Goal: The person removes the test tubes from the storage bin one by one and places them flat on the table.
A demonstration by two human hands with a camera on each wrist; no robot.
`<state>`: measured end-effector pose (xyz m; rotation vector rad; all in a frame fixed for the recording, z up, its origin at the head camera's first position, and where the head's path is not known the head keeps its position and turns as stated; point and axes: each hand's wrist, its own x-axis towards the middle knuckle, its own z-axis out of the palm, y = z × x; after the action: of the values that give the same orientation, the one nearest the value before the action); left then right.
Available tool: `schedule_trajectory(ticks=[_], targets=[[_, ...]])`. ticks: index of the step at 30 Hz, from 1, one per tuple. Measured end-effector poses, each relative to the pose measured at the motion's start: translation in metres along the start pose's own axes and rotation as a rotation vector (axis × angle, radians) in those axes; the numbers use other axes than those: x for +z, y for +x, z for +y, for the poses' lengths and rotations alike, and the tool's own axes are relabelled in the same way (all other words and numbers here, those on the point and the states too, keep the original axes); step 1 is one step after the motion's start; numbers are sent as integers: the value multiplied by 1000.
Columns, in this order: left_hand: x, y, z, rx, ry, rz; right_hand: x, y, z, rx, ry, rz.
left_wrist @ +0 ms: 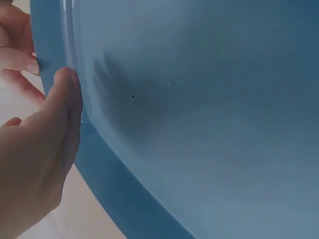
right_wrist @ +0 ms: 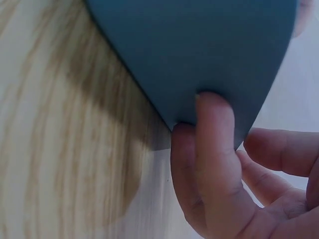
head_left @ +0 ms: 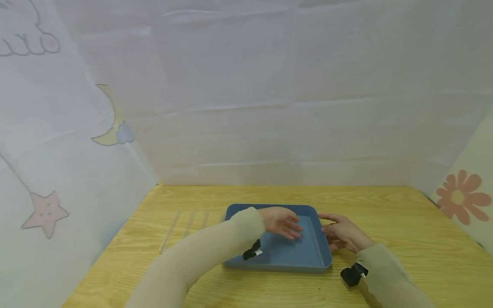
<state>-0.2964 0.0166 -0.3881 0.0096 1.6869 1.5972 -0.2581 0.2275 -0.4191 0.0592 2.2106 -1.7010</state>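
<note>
A shallow blue rectangular tray (head_left: 304, 261) lies on the wooden table. My left hand (head_left: 281, 221) hovers over its inside, fingers loosely extended and holding nothing; in the left wrist view a hand shadow falls on the tray floor (left_wrist: 199, 134). My right hand (head_left: 344, 234) is at the tray's right side. In the right wrist view, fingertips of the right hand (right_wrist: 219, 184) touch the tray's outer wall (right_wrist: 199, 55) near a corner, with the other fingers spread beside it. My left forearm hides part of the tray's left side.
Thin clear strips (head_left: 169, 233) lie on the wooden table (head_left: 369, 201) left of the tray, partly behind my left sleeve (head_left: 200, 252). A pale sheet (head_left: 269, 85) with printed figures hangs behind the table and along its sides.
</note>
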Motion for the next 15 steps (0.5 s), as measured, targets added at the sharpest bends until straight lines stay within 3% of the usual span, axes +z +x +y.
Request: schedule_trajectory(ticks=[15], targets=[[13,33,5,-128,0,-77,-5,2,0,29,-18,7]])
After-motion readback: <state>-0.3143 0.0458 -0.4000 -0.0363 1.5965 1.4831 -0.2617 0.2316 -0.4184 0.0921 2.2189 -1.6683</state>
